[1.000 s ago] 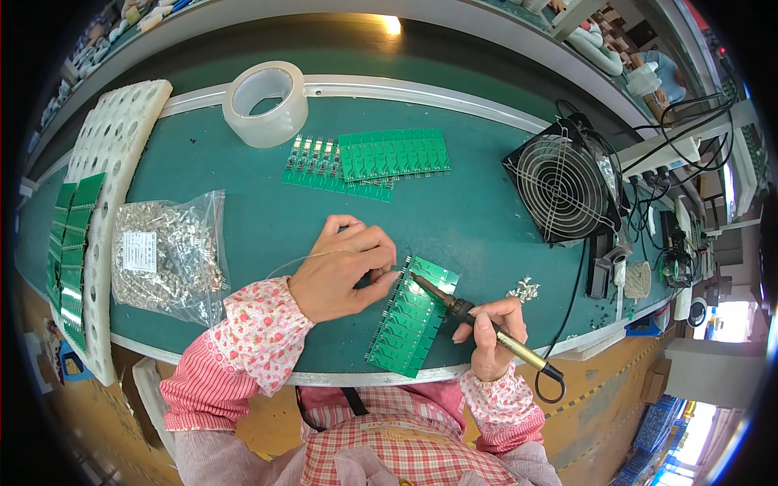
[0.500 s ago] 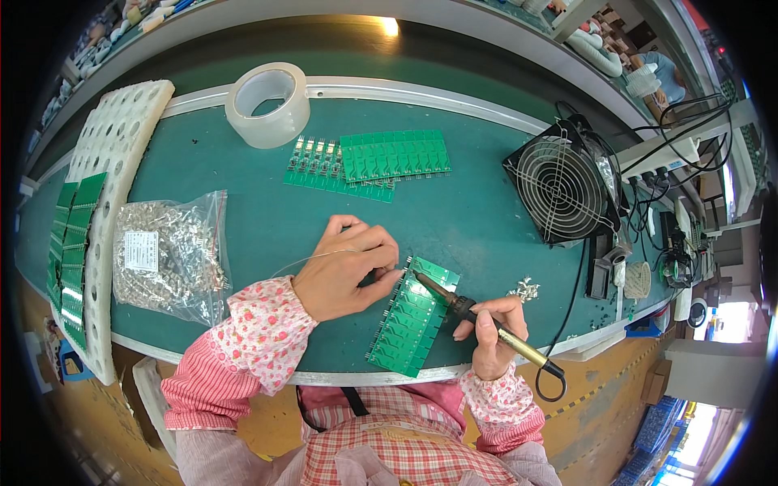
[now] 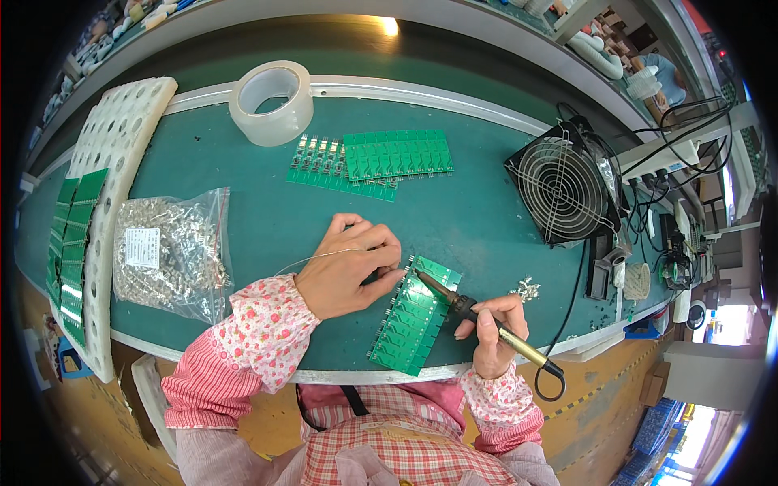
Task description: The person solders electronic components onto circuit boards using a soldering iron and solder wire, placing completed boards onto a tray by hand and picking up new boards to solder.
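Observation:
A green circuit board panel lies tilted near the front edge of the bench. My right hand is closed round the handle of a soldering iron. The iron's tip rests at or just over the panel's far left corner. Beside that corner, my left hand is closed in a pinch on a thin solder wire, which trails back over the hand. The wire's working end is hidden by the fingers. Farther off, more green panels lie stacked, the lower one showing small metal parts.
A bag of small metal parts sits at left beside a white foam tray bearing panels. A tape roll stands at the back. At right are a fan, loose metal parts and a black cable.
Both hands and the soldering iron hold almost the same pose over the panel. The view has shifted very slightly.

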{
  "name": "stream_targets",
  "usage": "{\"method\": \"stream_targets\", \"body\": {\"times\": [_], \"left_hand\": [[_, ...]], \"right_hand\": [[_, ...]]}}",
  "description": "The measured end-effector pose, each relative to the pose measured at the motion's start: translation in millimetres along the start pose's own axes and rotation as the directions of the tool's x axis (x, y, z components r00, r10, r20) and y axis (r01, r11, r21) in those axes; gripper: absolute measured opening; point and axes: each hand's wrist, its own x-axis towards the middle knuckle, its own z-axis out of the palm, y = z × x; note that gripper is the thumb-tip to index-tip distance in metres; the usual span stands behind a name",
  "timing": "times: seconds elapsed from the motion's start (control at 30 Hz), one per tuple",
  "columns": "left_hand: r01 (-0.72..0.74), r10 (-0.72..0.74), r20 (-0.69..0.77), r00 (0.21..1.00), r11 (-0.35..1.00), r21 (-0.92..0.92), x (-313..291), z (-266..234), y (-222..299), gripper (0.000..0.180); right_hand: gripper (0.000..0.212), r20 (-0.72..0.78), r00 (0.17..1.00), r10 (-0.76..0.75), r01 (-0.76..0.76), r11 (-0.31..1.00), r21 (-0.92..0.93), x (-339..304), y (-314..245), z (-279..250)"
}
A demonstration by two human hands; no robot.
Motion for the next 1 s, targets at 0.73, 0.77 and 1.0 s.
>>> {"method": "stream_targets", "body": {"times": [0.73,0.77,1.0], "left_hand": [[-0.018,0.018,0.079,0.997,1.0,-0.001,-6.9,-6.5,5.3,0.018],[-0.021,0.021,0.069,0.997,1.0,-0.001,-7.3,-6.0,4.9,0.018],[-0.035,0.034,0.051,0.998,0.999,0.023,-6.4,-3.3,3.4,0.016]], "right_hand": [[0.016,-0.017,1.0,0.014,-0.015,0.999,-0.03,-12.8,-4.8,0.9],[0.016,-0.016,1.0,0.015,-0.016,0.999,-0.029,-12.4,-4.6,1.4],[0.017,0.002,1.0,0.008,-0.008,0.999,-0.038,-12.0,-4.6,1.5]]}}
